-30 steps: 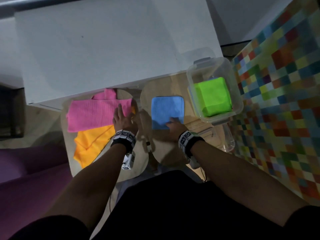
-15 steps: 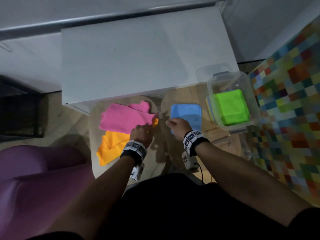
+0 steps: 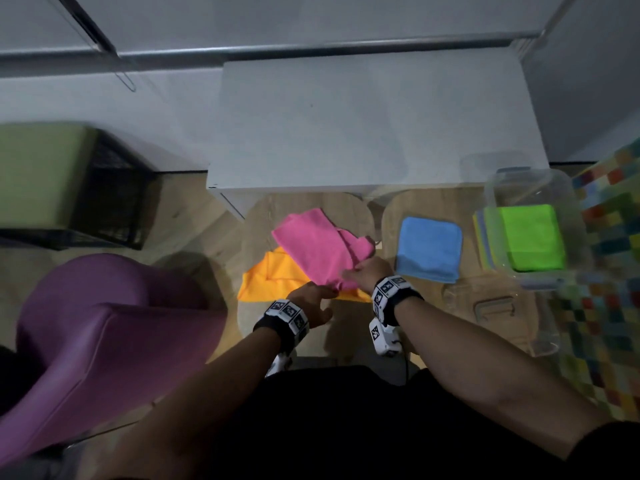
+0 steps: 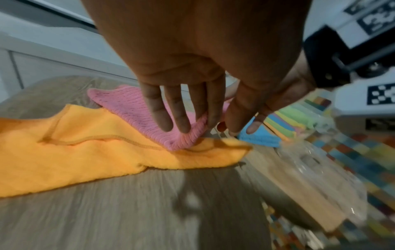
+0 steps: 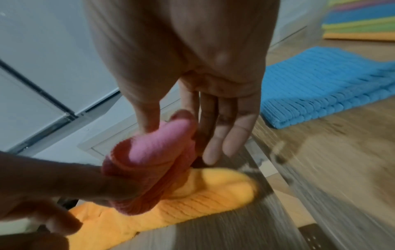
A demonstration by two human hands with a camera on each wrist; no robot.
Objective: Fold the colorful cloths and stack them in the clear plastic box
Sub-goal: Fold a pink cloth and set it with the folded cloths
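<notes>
We pinch the near edge of the pink cloth with both our left hand and right hand, other fingers loose; it lies on the orange cloth, which we judge may drag along; the clear plastic box waits well apart.

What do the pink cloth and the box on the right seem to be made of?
Pink cloth: soft knitted fabric, probably microfibre; fine ribbed rows show and it bunches where both hands pinch it. Box: clear hard plastic, glossy; the green cloth inside shows through its walls.
</notes>
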